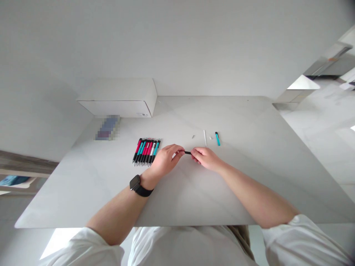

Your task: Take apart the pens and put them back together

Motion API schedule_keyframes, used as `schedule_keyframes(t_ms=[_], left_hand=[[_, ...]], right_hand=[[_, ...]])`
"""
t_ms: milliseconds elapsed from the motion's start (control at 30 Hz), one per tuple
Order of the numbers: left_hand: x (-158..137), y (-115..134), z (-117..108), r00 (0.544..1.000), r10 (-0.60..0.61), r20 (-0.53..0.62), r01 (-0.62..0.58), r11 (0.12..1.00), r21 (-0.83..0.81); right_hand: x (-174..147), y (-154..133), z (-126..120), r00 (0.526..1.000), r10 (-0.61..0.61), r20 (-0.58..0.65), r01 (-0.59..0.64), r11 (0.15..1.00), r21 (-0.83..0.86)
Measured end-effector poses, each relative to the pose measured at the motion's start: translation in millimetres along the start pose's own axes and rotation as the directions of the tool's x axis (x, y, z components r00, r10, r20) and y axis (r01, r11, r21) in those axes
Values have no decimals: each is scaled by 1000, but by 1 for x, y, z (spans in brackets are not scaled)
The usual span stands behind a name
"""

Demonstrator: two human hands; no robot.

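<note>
Table (199,199): pale, pens (145,152) left.
Tube (188,152): mid-table, black, between hands.
Left hand (165,159): pinches left end.
Right hand (207,158): pinches right end.
Stick (205,137): just far of right hand (don't bump); keep tube straight.

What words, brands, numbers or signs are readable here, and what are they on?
None can be read.
Box: small print and a dark square mark, too small.
Packet-like item: pixelated.
Watch: dark face, nothing legible.
Pens: any print is too small.

Soft even light, faint shadows, stretched and blurry edges
</note>
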State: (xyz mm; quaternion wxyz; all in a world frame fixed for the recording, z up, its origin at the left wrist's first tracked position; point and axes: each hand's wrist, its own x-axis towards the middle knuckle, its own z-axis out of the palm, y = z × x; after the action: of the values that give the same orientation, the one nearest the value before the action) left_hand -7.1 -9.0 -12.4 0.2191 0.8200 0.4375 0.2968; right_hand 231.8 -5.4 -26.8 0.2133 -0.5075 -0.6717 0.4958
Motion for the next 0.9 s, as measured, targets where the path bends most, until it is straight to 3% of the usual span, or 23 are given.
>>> schedule_keyframes(t_ms=[233,400,567,733,900], left_hand=[[0,-1,1,1000,-1,9,1,1000,30],[0,0,1,999,-27,-19,27,1000,10],[0,3,1,998,-40,-50,39,999,-18],[-1,3,2,994,-61,-92,56,997,-54],[-1,2,4,988,-75,-137,59,992,-113]], right_hand=[[-3,-4,2,997,-65,-42,63,996,-56],[-4,-10,5,965,-194,-179,176,978,-111],[-4,-9,8,996,-78,-44,81,993,80],[-4,-9,9,979,-143,-144,145,989,1],[-3,-8,10,994,-93,-63,99,989,111]])
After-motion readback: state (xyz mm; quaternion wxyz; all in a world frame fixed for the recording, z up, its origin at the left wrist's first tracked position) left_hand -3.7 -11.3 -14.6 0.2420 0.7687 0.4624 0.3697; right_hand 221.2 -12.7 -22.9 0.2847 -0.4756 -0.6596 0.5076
